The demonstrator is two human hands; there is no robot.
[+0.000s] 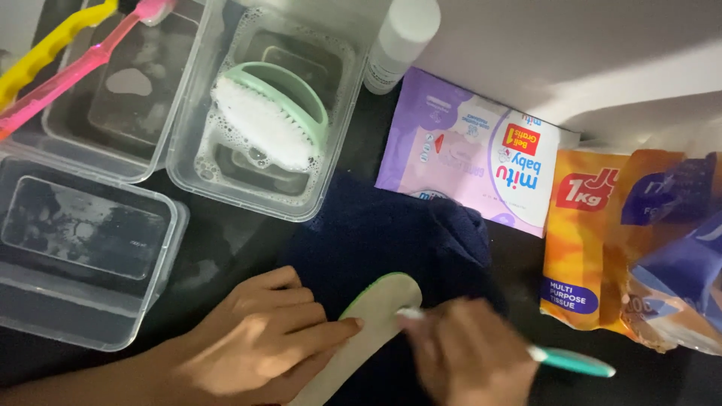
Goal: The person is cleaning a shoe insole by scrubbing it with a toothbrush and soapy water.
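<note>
Left hand [256, 342] fingers flat, pinning insole [361, 331]; right hand [470, 361] gripping toothbrush [568, 361]. Could slip on cloth [383, 233], smearing suds.

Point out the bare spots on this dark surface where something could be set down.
Bare: the dark strip between the clear tubs and the left hand, and the corner below the orange tissue pack. Crowded: the navy cloth under the insole.
</note>
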